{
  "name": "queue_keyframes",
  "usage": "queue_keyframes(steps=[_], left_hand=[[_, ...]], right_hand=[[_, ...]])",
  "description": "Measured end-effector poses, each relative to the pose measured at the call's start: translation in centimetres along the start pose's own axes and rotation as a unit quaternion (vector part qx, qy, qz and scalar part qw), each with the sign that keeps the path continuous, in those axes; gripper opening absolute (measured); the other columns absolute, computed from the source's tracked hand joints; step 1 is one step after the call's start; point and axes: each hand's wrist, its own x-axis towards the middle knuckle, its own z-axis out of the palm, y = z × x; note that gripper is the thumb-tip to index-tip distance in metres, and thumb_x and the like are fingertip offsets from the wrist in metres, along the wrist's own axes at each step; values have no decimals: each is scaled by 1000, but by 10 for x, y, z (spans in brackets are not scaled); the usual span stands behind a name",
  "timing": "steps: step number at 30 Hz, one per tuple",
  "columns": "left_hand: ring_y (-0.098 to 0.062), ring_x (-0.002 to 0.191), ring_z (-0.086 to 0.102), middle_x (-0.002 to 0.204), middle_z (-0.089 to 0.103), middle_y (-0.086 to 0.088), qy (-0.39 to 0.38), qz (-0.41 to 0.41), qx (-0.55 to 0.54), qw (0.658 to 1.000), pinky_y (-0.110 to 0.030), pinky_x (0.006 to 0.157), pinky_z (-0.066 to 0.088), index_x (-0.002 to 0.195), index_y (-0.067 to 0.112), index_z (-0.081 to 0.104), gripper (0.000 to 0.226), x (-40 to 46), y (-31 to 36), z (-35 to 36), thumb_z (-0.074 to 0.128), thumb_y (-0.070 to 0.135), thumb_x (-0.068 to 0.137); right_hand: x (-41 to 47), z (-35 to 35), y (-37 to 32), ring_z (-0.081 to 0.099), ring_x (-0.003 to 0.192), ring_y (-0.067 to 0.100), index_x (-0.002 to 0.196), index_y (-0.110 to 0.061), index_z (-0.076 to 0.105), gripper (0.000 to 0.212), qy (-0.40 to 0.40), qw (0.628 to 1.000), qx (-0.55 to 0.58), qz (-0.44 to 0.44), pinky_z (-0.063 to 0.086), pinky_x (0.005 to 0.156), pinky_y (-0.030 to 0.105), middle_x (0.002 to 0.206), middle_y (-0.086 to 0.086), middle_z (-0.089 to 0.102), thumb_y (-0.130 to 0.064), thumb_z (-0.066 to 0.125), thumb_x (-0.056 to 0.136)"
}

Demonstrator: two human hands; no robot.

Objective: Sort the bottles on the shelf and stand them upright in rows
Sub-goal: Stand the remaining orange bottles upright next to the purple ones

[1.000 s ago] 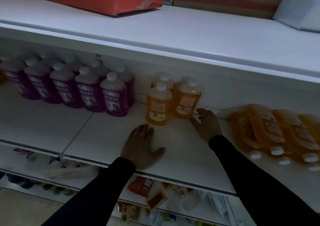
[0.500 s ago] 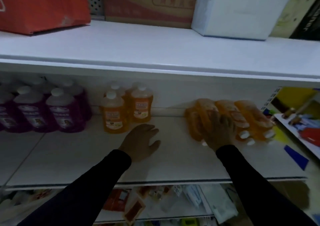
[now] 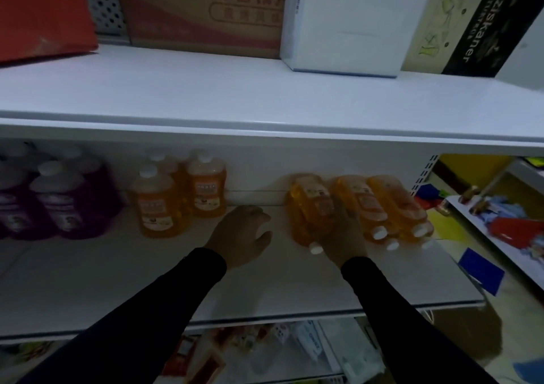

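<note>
On the white middle shelf (image 3: 147, 283) several orange bottles with white caps lie on their sides at the right. My right hand (image 3: 341, 236) grips the leftmost lying orange bottle (image 3: 309, 204) near its neck. Two more lying orange bottles (image 3: 382, 204) sit beside it. My left hand (image 3: 241, 233) hovers over the shelf with relaxed fingers, holding nothing. Upright orange bottles (image 3: 159, 204) stand left of it. Upright purple bottles (image 3: 64, 207) stand in rows at the far left.
The upper shelf (image 3: 235, 95) carries a red box (image 3: 44, 15), a cardboard carton (image 3: 206, 9) and a white box (image 3: 347, 27). Packaged goods (image 3: 294, 345) lie on the shelf below. A second display with colourful items (image 3: 506, 224) stands to the right.
My view swung right. My right hand left the upright orange bottles, reached the lying ones and closed on the leftmost. My left hand stayed on the shelf's middle.
</note>
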Motion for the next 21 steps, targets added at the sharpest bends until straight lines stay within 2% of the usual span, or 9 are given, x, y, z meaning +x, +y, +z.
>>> queue_keyframes(steps=[3, 6, 9, 11, 14, 16, 18, 19, 21], left_hand=[[-24, 128, 44, 138, 51, -7, -13, 5, 26, 1000, -33, 104, 35, 134, 15, 54, 49, 2, 0, -2, 57, 39, 92], [-25, 140, 29, 153, 32, -9, -45, -31, 15, 998, -37, 112, 29, 150, 21, 29, 74, 1, -5, -3, 61, 45, 88], [-27, 145, 16, 159, 15, -8, -98, -63, -8, 993, -39, 115, 23, 154, 24, 8, 103, -2, -13, -4, 71, 54, 78], [-28, 144, 20, 156, 21, -7, -152, -49, -16, 987, -40, 116, 23, 153, 22, 14, 106, -7, -17, -4, 75, 55, 73], [-18, 122, 50, 132, 51, 1, -162, -82, -159, 970, -36, 103, 40, 133, 24, 42, 83, -21, -24, -8, 75, 55, 63], [-13, 104, 57, 116, 57, 4, -130, -135, -270, 944, -30, 90, 47, 121, 22, 49, 71, -36, -28, -11, 70, 57, 63], [-10, 90, 62, 104, 60, 5, -73, -204, -420, 881, -23, 78, 51, 110, 20, 54, 51, -50, -30, -7, 67, 54, 73], [-8, 90, 63, 102, 62, 8, -30, -230, -438, 868, -21, 77, 50, 107, 22, 55, 54, -56, -30, -5, 67, 58, 68], [-10, 101, 61, 110, 62, 7, 20, -255, -322, 911, -28, 87, 50, 113, 21, 53, 67, -62, -29, -2, 70, 61, 62]], right_hand=[[9, -11, -9, 48, 120, 33, 146, -24, 30, 89, -23, 996, -65, -52, 43, 92, 35, 141, 12, 38, -37, 78, 72], [17, -33, -29, 47, 124, 23, 143, -32, 34, 94, -135, 973, -114, -149, 41, 99, 33, 141, 0, 42, -39, 83, 63], [12, -40, -56, 47, 121, 13, 139, -35, 40, 92, -260, 924, -123, -252, 35, 97, 23, 137, -7, 46, -35, 88, 61], [8, -36, -72, 44, 120, 11, 140, -34, 41, 92, -314, 889, -129, -306, 32, 96, 22, 136, -5, 47, -34, 88, 61], [11, -27, -92, 35, 120, 3, 145, -40, 30, 98, -350, 870, -118, -325, 30, 97, 15, 138, -9, 37, -38, 87, 65], [15, -19, -99, 33, 120, -2, 145, -43, 27, 94, -345, 889, -48, -296, 32, 97, 8, 136, -13, 33, -36, 84, 70], [15, -7, -101, 45, 122, 3, 143, -45, 29, 86, -327, 916, 39, -229, 40, 96, 12, 133, -14, 39, -41, 79, 74], [12, 2, -101, 51, 118, 5, 142, -44, 30, 83, -311, 927, 62, -200, 44, 94, 15, 131, -15, 44, -50, 76, 73], [0, 24, -99, 57, 109, 4, 143, -44, 29, 86, -285, 940, 75, -174, 51, 91, 22, 128, -16, 50, -63, 71, 70]])
